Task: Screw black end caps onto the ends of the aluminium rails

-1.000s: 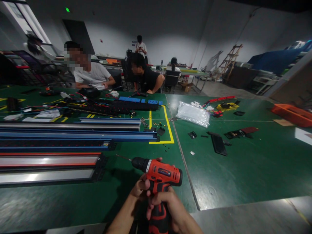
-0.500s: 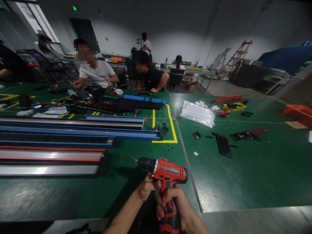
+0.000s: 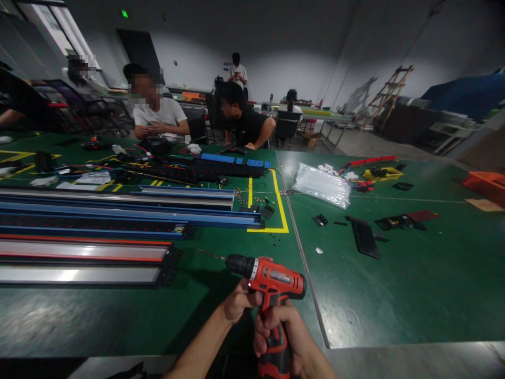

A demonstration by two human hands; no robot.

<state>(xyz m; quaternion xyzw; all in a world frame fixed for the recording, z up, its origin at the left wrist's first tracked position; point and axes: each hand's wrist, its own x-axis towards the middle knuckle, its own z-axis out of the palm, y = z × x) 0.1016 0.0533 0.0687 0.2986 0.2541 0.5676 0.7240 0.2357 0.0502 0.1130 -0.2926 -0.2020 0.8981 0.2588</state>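
Observation:
My right hand (image 3: 278, 329) is closed around the handle of a red and black cordless drill (image 3: 282, 279). The drill is held above the near part of the table, its long thin bit pointing left. My left hand (image 3: 241, 301) is closed against the drill's front, below the chuck, with its thumb near the trigger; some of its fingers are hidden behind the tool. Left of the bit tip lie long metal profiles (image 3: 79, 275) with orange and black edging and a black end cap (image 3: 168, 266).
Blue-edged profiles (image 3: 213, 217) lie farther back, near small screws and black brackets (image 3: 267, 211). A clear bag of white strips (image 3: 321, 185), a black flat piece (image 3: 363, 238) and an orange bin (image 3: 485, 187) are on the right. Co-workers sit across the green table (image 3: 394, 300).
The view has shifted slightly. My hands and the drill stay almost where they were. Across the table, the white-shirted co-worker's hands have come together.

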